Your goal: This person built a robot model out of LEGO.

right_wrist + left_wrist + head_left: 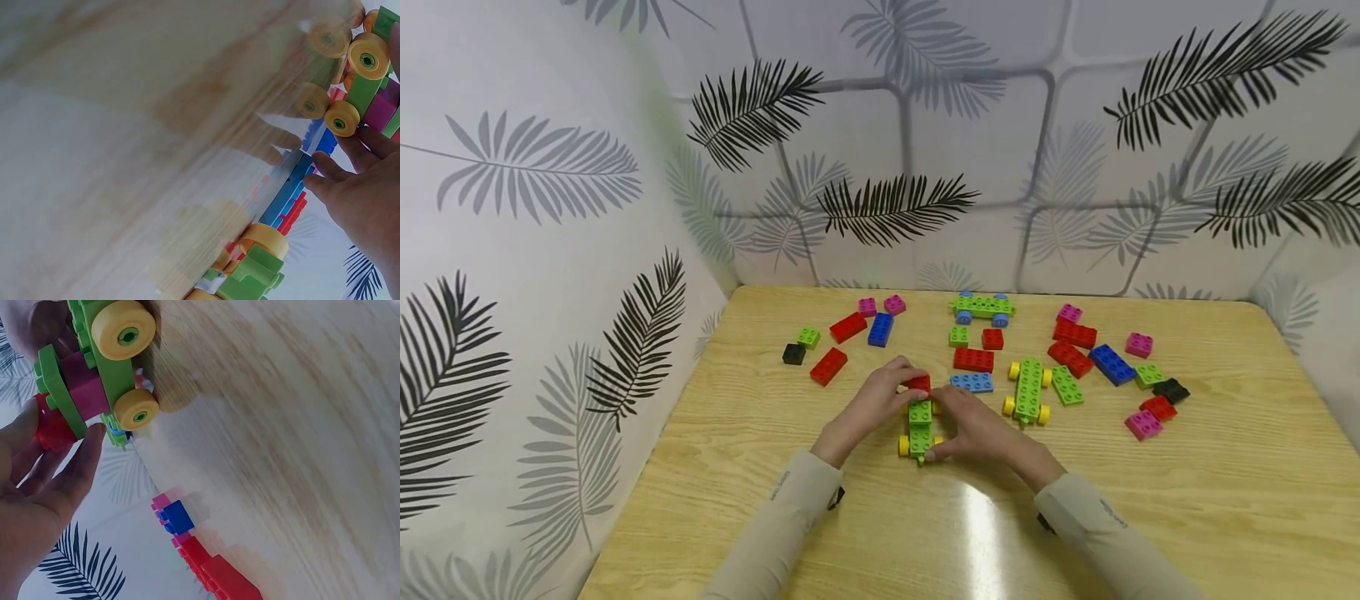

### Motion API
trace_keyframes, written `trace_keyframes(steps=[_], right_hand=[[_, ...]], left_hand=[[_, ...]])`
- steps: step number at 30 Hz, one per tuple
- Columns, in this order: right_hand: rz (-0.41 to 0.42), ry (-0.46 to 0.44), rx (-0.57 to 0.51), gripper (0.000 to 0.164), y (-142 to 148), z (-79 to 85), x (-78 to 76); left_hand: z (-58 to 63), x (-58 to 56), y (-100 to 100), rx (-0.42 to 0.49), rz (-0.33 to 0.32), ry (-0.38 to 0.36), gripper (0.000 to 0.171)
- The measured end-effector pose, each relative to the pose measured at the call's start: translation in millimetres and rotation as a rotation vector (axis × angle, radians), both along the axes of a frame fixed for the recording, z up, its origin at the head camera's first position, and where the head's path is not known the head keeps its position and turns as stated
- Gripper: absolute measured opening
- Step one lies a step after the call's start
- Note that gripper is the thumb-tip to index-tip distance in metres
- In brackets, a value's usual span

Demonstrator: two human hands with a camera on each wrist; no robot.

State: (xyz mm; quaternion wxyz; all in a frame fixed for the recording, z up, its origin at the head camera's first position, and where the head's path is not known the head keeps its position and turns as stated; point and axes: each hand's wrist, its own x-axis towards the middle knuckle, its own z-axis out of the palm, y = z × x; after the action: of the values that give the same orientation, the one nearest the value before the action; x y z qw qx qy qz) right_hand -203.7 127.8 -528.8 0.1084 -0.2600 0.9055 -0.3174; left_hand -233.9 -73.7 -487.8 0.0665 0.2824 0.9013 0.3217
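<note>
A green wheeled base (921,442) with yellow wheels stands on the table in front of me. Stacked on it, in the left wrist view, are a magenta brick (86,387), then a green brick (59,387) and a red brick (55,430) on top. My left hand (876,400) pinches the red brick between thumb and fingers. From the other side, my right hand (981,427) holds the toy car, its thumb by the near wheel and its fingers towards the far end. The right fingertips are partly hidden behind the stack.
Another yellow-wheeled green base (1029,390) stands to the right, near a light blue brick (972,382). A blue-wheeled base (982,307) is at the back. Loose bricks lie left, including a red one (828,367), and right, including a dark blue one (1112,365).
</note>
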Motion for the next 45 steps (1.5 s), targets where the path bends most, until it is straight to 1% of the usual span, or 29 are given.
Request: trace_keyframes(steps=[9,16,21,25,28,34,39,45], right_hand=[[0.002,0.0,0.006,0.098,0.5,-1.5,0.2],[-0.001,-0.009,0.007,0.1,1.0,-2.0,-0.2],[0.006,0.005,0.009,0.099,1.0,-3.2,-1.0],[0.006,0.02,0.008,0.097,0.6,-2.8,-1.1],[0.009,0.037,0.035,0.096,-0.6,-1.7,-0.9],[0.019,0.059,0.101,0.096,-3.0,2.7,0.6],[0.023,0.082,0.119,0.096,-3.4,6.7,2.0],[0.024,0.084,0.129,0.098,-3.2,10.7,3.9]], left_hand=[[-1.3,0.4,1.6,0.045,0.01,-0.07,0.034],[-3.1,-0.6,-0.3,0.07,0.005,-0.078,0.034],[-5.8,-0.4,-1.0,0.057,0.016,-0.1,0.035],[-7.0,-0.3,-1.0,0.064,0.024,-0.113,0.036],[-7.4,0.2,-1.5,0.068,0.026,-0.123,0.038],[-8.5,2.1,-1.7,0.072,0.041,-0.134,0.039],[-9.1,2.7,-1.3,0.093,0.037,-0.126,0.039],[-9.0,3.4,-1.6,0.094,0.03,-0.121,0.039]])
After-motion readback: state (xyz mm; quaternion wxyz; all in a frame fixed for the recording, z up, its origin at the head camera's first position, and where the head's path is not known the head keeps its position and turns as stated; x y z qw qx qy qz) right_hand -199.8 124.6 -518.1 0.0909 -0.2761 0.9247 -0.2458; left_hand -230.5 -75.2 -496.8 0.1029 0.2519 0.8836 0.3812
